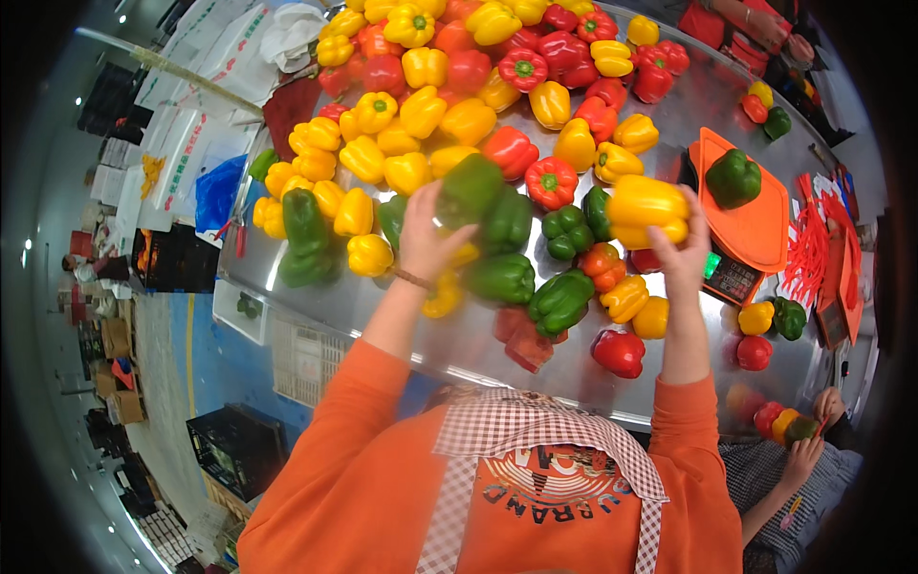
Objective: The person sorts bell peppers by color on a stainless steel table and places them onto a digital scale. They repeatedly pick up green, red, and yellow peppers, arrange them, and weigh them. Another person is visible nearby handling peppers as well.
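Note:
My right hand [686,247] grips a yellow bell pepper [645,209] above the steel table, left of an orange weighing scale. My left hand [430,240] has its fingers and thumb against a dark green bell pepper [470,188], which looks blurred and raised over the others. Below and between the hands lie more green bell peppers [563,300], a red-orange one [602,266] and a yellow one [625,299]. A red bell pepper [619,353] rests nearer the table's front edge. One green bell pepper [733,179] sits on the scale's orange pan [760,215].
A heap of yellow and red peppers [423,68] covers the far side of the steel table [430,351]. Red ties [807,251] and a second scale [843,308] lie right. A co-worker's hands [807,448] hold peppers at lower right; another person's arm [753,21] shows at upper right.

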Demonstrator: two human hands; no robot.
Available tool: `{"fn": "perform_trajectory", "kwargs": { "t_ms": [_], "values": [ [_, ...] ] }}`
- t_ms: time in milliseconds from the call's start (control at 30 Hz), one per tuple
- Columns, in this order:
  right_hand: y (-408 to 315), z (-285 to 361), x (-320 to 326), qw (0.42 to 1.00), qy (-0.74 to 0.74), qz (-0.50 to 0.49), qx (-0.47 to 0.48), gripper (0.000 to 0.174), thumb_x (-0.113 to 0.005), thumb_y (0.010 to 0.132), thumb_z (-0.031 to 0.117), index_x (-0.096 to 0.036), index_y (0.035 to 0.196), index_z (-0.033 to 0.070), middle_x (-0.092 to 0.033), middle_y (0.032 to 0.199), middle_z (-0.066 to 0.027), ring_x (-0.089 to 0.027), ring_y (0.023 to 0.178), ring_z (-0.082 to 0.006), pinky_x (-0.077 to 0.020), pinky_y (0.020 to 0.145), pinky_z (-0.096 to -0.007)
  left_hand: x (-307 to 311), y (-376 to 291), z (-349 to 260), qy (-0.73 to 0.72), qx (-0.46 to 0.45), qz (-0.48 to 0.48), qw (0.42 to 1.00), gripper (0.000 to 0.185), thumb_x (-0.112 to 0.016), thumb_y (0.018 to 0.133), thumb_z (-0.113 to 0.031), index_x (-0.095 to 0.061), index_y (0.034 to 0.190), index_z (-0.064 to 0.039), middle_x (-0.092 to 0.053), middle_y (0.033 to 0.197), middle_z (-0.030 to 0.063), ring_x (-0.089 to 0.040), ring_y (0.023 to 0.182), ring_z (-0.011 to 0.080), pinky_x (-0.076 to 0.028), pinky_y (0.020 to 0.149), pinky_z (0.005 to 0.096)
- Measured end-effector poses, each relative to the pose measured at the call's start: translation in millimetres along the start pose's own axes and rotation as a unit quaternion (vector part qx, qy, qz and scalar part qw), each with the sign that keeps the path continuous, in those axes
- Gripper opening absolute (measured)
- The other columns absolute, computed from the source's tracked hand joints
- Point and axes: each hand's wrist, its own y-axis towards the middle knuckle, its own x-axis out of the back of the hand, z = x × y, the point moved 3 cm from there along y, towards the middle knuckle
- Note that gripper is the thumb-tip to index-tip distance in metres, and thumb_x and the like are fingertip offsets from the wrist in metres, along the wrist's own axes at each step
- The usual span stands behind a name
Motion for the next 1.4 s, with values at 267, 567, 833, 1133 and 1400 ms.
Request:
{"fn": "perform_trajectory", "kwargs": {
  "t_ms": [267, 567, 833, 1133, 1400],
  "values": [
    [15, -17, -137, 0.951, -0.233, 0.138, 0.148, 0.078, -0.086, 0.074, 0.021, -0.049, 0.140, 0.004, -0.049, 0.145, -0.0207, -0.049, 0.134, -0.0371, -0.0409, 0.111, -0.0422, 12, 7, 46, -0.146, 0.133, -0.057, 0.979, 0.045, -0.075, 0.089, -0.022, -0.063, 0.126, 0.001, -0.069, 0.119, 0.0167, -0.065, 0.110, 0.0271, -0.050, 0.098, 0.0377],
    [18, -27, -144, 0.924, -0.312, 0.189, 0.114, 0.079, -0.085, 0.076, 0.027, -0.048, 0.143, 0.009, -0.049, 0.147, -0.0202, -0.050, 0.132, -0.0392, -0.0454, 0.107, -0.0440, 26, 82, 102, 0.128, 0.025, 0.032, 0.991, 0.051, -0.080, 0.082, -0.023, -0.064, 0.125, -0.002, -0.069, 0.120, 0.0164, -0.064, 0.113, 0.0310, -0.051, 0.098, 0.0388],
    [10, -17, -125, 0.932, -0.292, 0.204, 0.059, 0.079, -0.081, 0.080, 0.026, -0.044, 0.147, 0.009, -0.048, 0.148, -0.0210, -0.054, 0.128, -0.0400, -0.0482, 0.104, -0.0438, -51, 139, 101, 0.281, -0.038, 0.373, 0.883, 0.063, -0.066, 0.089, -0.040, -0.049, 0.143, -0.012, -0.053, 0.144, 0.0137, -0.054, 0.129, 0.0327, -0.045, 0.106, 0.0447],
    [6, -11, -102, 0.942, -0.240, 0.235, -0.017, 0.079, -0.080, 0.082, 0.025, -0.041, 0.149, 0.008, -0.057, 0.136, -0.0234, -0.060, 0.120, -0.0380, -0.0505, 0.100, -0.0422, -35, 132, 83, 0.259, -0.043, 0.269, 0.927, 0.065, -0.074, 0.081, -0.040, -0.056, 0.135, -0.010, -0.065, 0.125, 0.0172, -0.063, 0.114, 0.0349, -0.051, 0.095, 0.0446],
    [0, 6, -99, 0.955, -0.181, 0.232, -0.010, 0.081, -0.082, 0.080, 0.023, -0.043, 0.149, 0.006, -0.059, 0.135, -0.0212, -0.061, 0.122, -0.0338, -0.0495, 0.102, -0.0401, 37, 122, 34, -0.143, 0.092, 0.080, 0.982, 0.076, -0.082, 0.081, -0.046, -0.053, 0.137, -0.004, -0.065, 0.129, 0.0122, -0.062, 0.122, 0.0271, -0.051, 0.100, 0.0418]
  ]
}}
